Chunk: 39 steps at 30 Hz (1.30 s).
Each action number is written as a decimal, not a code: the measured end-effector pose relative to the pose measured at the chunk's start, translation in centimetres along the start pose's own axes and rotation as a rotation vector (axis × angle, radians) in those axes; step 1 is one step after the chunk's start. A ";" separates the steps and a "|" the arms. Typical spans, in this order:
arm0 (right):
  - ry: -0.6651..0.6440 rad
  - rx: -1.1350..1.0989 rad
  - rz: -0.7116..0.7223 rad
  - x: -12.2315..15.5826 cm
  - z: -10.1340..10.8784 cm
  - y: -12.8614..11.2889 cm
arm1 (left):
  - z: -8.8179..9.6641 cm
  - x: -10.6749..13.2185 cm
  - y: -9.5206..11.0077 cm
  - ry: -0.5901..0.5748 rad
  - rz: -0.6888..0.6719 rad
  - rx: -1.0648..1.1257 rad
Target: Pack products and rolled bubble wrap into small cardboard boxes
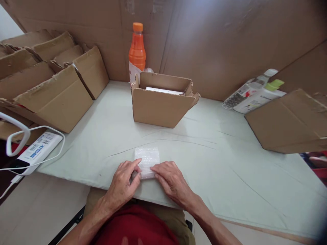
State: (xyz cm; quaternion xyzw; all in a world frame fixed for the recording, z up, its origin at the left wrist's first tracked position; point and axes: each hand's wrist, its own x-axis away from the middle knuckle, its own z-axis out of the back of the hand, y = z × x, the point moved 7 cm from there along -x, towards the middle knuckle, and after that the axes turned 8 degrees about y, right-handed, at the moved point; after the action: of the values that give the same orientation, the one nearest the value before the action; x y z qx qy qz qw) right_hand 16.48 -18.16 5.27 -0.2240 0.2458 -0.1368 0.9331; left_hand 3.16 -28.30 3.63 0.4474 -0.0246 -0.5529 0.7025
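A small flat piece of bubble wrap [146, 156] lies on the pale green tabletop, close to the front edge. My left hand [125, 180] grips its left side, with the fingers curled and the thumb near the lower corner. Something dark shows in the gap between that thumb and the fingers, too small to name. On the opposite side, the fingers of my right hand [170, 178] press together on the lower right edge of the wrap. Whether anything is inside the wrap I cannot tell.
Beyond my hands stands an open cardboard box [155, 108] with something white inside. Behind it is an orange drink bottle [137, 51]. Several cardboard bins [58, 97] and a power strip [39, 149] are on the left. Two bottles [251, 98] lean beside another box [288, 122] on the right.
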 end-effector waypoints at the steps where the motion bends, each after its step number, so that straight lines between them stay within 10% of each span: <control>1: 0.021 0.043 0.010 0.0 0.2 -0.2 | -0.2 -0.2 -0.4 -0.001 0.030 0.008; 6: 0.006 0.237 0.069 -0.9 -1.0 0.2 | -0.2 -1.7 -2.5 0.077 0.220 0.074; 11: 0.139 0.012 -0.138 -1.5 -1.0 2.3 | -0.2 0.9 -4.5 0.161 0.802 0.535; 15: 0.078 -0.171 -0.216 -0.5 -1.4 2.0 | -2.1 1.7 -2.9 0.070 0.983 0.888; 25: -0.040 -0.608 -0.617 0.9 -0.4 4.2 | -3.4 -0.1 -1.5 0.028 0.774 0.634; 29: 0.119 -0.431 -0.557 -1.4 4.0 4.2 | -2.7 -3.3 -1.7 0.018 0.588 0.608; 35: 0.407 -0.135 -0.363 -13.0 16.4 3.6 | 1.1 -13.0 -5.2 0.459 0.387 0.475; 39: 0.247 0.101 -0.325 -23.4 17.5 4.4 | -1.7 -16.7 -8.6 0.475 0.393 0.435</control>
State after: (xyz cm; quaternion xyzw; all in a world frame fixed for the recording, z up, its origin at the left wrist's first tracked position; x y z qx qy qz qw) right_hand 6.53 0.37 26.09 -0.1955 0.3116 -0.3239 0.8716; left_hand -8.87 -13.83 4.62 0.6888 -0.0633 -0.2703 0.6697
